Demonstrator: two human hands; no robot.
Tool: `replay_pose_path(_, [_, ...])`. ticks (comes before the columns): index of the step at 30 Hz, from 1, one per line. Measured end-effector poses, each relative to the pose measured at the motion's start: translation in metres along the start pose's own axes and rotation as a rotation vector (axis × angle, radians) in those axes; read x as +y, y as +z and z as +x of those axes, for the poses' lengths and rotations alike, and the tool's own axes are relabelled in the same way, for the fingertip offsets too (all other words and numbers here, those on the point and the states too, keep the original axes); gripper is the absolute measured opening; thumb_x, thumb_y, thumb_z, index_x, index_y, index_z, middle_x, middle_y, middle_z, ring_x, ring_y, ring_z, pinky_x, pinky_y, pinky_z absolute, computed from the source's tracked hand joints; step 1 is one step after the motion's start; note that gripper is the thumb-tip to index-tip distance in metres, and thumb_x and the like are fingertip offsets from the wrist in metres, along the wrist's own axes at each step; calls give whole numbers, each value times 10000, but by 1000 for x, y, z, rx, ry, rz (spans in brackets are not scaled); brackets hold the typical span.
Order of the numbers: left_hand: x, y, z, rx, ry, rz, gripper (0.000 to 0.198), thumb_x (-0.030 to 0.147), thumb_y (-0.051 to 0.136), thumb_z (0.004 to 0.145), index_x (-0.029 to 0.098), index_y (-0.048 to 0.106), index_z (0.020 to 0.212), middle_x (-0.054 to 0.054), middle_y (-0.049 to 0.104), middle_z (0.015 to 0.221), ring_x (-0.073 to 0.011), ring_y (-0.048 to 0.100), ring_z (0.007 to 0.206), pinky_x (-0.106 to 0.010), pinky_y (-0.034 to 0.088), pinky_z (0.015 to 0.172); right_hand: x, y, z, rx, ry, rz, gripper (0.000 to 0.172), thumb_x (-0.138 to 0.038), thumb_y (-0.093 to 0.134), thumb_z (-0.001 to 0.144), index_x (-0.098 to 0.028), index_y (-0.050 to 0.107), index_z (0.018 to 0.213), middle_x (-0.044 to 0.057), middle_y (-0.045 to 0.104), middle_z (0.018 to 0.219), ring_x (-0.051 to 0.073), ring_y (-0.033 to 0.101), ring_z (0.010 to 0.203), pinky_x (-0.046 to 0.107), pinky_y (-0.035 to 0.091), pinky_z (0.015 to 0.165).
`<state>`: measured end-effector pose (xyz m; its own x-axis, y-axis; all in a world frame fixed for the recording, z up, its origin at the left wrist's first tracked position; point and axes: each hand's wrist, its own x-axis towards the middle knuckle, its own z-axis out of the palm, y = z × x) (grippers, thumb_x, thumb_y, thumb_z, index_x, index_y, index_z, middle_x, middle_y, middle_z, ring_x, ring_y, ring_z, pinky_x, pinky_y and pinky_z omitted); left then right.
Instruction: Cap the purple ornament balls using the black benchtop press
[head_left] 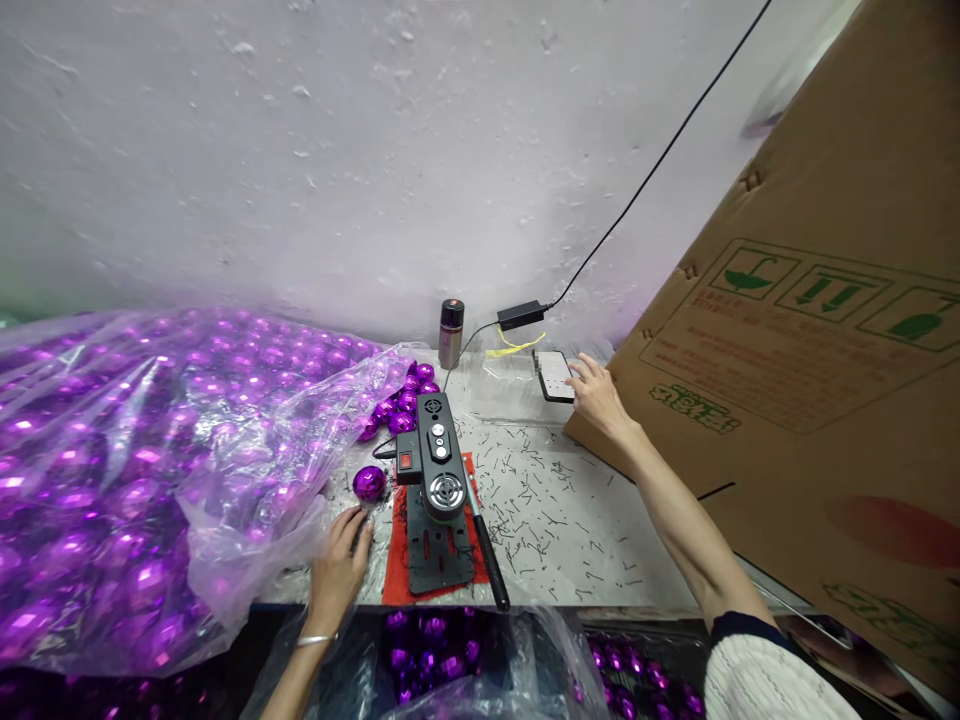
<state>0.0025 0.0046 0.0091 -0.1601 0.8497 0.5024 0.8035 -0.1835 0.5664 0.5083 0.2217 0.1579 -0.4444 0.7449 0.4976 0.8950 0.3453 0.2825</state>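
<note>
My right hand (pixel 596 393) reaches far forward to a phone (pixel 553 374) lying near the wall, fingers stretched out and touching its screen. My left hand (pixel 339 562) rests on the table edge beside a black desktop machine (pixel 436 480) on a red mat (pixel 395 560); its fingers are curled loosely and hold nothing I can see. A single shiny purple ball (pixel 369 483) lies just beyond the left hand's fingertips. A black lever handle (pixel 486 545) sticks out from the machine toward me.
A big clear plastic bag of purple balls (pixel 135 470) fills the left. A large cardboard box (pixel 810 370) leans at the right. A small canister (pixel 451 332), power adapter (pixel 520 314) with cable stand by the wall. Metal bits (pixel 555 510) litter the table. More bagged balls (pixel 450 650) below.
</note>
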Motion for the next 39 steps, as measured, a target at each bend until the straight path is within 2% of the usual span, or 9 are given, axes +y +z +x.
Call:
replay_pose_path(9, [0,-1,0,-5,-2,-9,425,489,453,990,204,757,1068,-124,759,1156,-283,706,1101,-454,583,959,3,-2,-3,-8,-10,16,330,-101,531,788,-198,759,1007,159,646,1343,365,381,1432,559,426,1041])
replay_pose_path(16, [1,-1,0,2,-27,-6,416,500,461,981,222,760,1062,-110,760,1155,-275,705,1107,-428,586,938,3,2,-1,-5,0,-2,333,-141,564,798,-200,752,1067,159,642,1353,375,374,1443,568,408,1068])
replay_pose_path(22, [0,0,0,-4,-15,-11,415,493,456,984,219,761,1048,-117,761,1144,-283,706,1093,-446,584,943,2,5,2,-36,17,-40,403,-143,586,758,-201,746,1124,151,635,1393,384,367,1454,578,386,1094])
replay_pose_path(27, [0,-1,0,-2,-10,-5,404,482,461,985,218,759,1058,-116,759,1149,-281,702,1100,-451,577,965,0,5,2,-51,22,-59,383,-134,581,761,-194,752,1097,147,636,1395,368,389,1446,545,413,1078])
replay_pose_path(39, [-2,1,-1,13,55,41,434,478,437,1016,186,750,1091,-129,758,1149,-281,707,1084,-442,580,940,2,1,-2,25,50,60,476,-114,478,826,-176,691,1247,164,620,1404,352,392,1454,585,452,1116])
